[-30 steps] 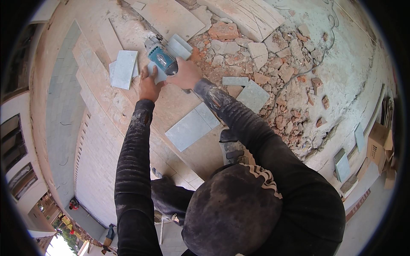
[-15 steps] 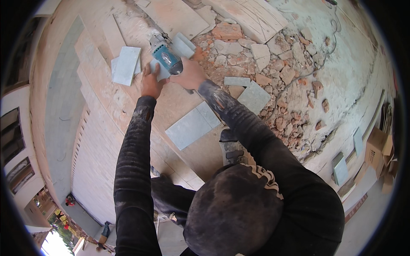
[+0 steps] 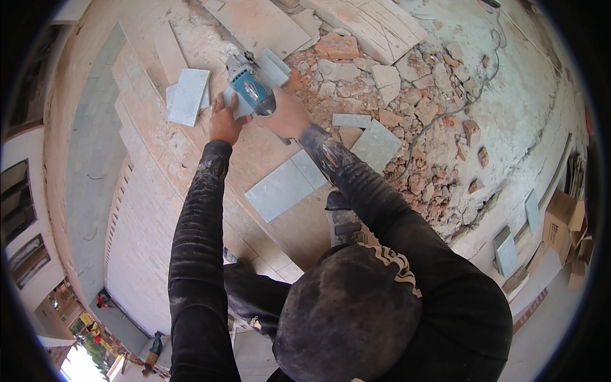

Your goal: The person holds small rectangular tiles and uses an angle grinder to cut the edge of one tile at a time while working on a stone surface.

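Note:
A teal angle grinder point(image 3: 252, 90) with a grey metal head is gripped at its rear by my right hand point(image 3: 287, 116), its head pointing away from me. White dust shows around the head, and its disc cannot be made out. Partly under the grinder lies a small grey tile point(image 3: 240, 107). My left hand point(image 3: 225, 121) holds that tile at its near left edge, fingers along one side and thumb near the corner. Just left of it, overlapping grey tile pieces point(image 3: 188, 97) rest on the dusty floor. Beyond my right hand lie more tile pieces point(image 3: 273, 67).
Nearer me are larger grey tiles point(image 3: 280, 190), with another tile point(image 3: 377, 146) beside broken brick rubble point(image 3: 425, 184). A dark cable point(image 3: 468, 105) runs across the right side. Cardboard boxes point(image 3: 560, 219) stand at far right. My shoe point(image 3: 344, 219) is close to the tiles.
The grinder and my right hand have shifted slightly right and toward me. My left hand stays on the small tile, nearly still.

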`<action>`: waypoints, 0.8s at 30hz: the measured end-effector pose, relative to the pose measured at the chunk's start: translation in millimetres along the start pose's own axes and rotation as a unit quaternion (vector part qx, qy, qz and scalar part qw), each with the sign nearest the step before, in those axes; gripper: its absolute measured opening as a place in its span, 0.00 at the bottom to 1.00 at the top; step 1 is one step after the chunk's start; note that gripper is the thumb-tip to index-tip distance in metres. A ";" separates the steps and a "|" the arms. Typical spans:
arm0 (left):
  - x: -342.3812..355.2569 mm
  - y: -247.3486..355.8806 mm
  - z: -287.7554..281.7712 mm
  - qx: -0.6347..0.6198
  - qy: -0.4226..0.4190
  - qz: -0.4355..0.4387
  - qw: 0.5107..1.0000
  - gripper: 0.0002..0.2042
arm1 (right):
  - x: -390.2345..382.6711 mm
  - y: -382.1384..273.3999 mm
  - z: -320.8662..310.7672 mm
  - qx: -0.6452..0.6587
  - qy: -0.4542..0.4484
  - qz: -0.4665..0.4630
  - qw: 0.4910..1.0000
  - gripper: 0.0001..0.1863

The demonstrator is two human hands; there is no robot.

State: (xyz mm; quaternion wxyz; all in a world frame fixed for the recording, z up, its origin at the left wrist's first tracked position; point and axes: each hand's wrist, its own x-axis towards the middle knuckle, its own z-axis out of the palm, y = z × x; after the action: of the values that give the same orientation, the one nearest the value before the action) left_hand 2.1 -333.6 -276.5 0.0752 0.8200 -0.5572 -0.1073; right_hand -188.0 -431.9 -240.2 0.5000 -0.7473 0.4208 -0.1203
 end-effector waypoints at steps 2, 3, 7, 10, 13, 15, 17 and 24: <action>-0.9 -1.1 0.1 0.001 0.003 -0.003 1.000 0.38 | -3.0 -2.1 -1.8 0.015 -0.004 0.000 1.000 0.30; -1.3 -1.5 0.1 0.001 0.005 -0.005 1.000 0.38 | -4.5 -3.2 -2.8 0.022 -0.006 0.000 1.000 0.30; -0.8 -0.2 0.0 0.000 0.002 -0.003 1.000 0.38 | -10.1 -1.6 -6.7 0.026 -0.013 0.010 1.000 0.29; -0.6 1.0 -1.1 -0.002 -0.001 -0.005 1.000 0.38 | -13.0 0.4 -7.2 0.023 -0.016 0.013 1.000 0.29; -2.1 2.5 -2.3 0.000 -0.001 -0.007 1.000 0.38 | -17.2 2.8 -6.6 0.031 -0.014 0.010 0.999 0.29; -2.5 1.6 -3.1 0.001 -0.002 -0.007 1.000 0.38 | -20.6 3.4 -5.9 0.034 -0.001 -0.004 0.999 0.29; -0.7 2.7 -3.3 -0.001 -0.005 -0.005 1.000 0.38 | -21.4 6.0 -8.0 0.036 -0.008 -0.003 0.999 0.29; 1.0 0.2 -1.3 -0.005 -0.008 0.002 1.000 0.38 | -27.2 12.5 -11.1 0.035 -0.017 -0.003 0.999 0.31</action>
State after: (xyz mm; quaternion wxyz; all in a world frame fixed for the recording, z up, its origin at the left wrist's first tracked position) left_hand 2.6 -334.6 -275.3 0.0755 0.8175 -0.5589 -0.1167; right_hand -217.8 -420.6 -239.0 0.5323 -0.7326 0.4058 -0.1234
